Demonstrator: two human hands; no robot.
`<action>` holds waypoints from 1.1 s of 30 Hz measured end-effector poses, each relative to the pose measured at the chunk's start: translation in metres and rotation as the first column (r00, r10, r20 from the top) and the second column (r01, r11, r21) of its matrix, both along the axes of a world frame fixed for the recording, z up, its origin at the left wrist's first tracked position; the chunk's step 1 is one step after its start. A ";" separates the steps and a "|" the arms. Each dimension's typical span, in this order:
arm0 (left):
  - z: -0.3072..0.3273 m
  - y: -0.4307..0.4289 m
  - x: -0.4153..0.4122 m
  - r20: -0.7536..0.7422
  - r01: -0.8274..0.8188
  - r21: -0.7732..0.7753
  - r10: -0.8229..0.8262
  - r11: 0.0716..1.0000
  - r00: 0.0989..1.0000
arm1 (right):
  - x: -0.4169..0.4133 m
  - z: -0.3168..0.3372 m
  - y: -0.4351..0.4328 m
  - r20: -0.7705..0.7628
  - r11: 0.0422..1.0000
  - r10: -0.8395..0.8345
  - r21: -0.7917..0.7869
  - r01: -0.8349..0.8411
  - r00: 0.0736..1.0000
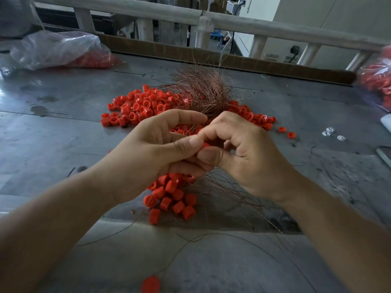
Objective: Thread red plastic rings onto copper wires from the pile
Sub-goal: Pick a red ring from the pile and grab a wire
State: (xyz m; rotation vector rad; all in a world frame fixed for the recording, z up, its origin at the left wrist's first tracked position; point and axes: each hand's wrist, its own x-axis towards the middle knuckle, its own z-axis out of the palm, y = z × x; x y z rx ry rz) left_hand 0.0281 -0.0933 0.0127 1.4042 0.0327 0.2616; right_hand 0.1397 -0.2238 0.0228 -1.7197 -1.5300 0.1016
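A pile of loose red plastic rings [139, 106] lies on the grey metal table [53, 127], behind my hands. A bushy bundle of thin copper wires [203, 92] fans out above the pile. My left hand [152, 153] grips the lower part of the wire bundle, and a cluster of threaded red rings [171, 195] hangs below it. My right hand [243, 153] pinches a single red ring [206, 145] between thumb and forefinger, right against my left thumb. The wire tip is hidden by my fingers.
A clear plastic bag with red rings [63, 49] lies at the back left, another bag [376, 79] at the right edge. A few small white parts [331, 133] sit at the right. Loose wire strands [211, 237] and one red ring [150, 284] lie near the front. A cardboard strip [211, 58] and wooden rail border the back.
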 end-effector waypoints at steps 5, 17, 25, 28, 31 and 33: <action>0.000 -0.009 0.000 0.077 -0.060 0.161 0.048 0.985 0.996 | -0.003 0.000 -0.002 0.051 1.000 -0.030 -0.005 0.030 0.998; 0.003 -0.011 -0.004 0.102 -0.005 0.112 -0.006 0.994 0.995 | -0.009 0.001 -0.002 0.001 0.997 -0.066 0.046 0.066 0.998; 0.006 0.000 -0.001 0.051 -0.141 0.036 0.139 0.989 0.989 | -0.008 0.001 -0.003 -0.176 1.000 -0.019 -0.004 0.019 0.984; 0.009 0.006 -0.004 0.111 -0.120 -0.049 0.125 0.992 0.986 | -0.006 0.002 -0.003 -0.309 0.999 -0.018 -0.032 0.008 0.951; 0.011 0.007 -0.005 0.125 -0.089 -0.068 0.097 0.994 0.987 | -0.005 0.003 -0.003 -0.313 0.998 -0.044 -0.046 0.031 0.949; 0.011 0.009 -0.004 0.120 -0.107 -0.067 0.115 0.992 0.986 | -0.002 0.004 -0.004 -0.301 0.997 -0.066 -0.046 0.055 0.951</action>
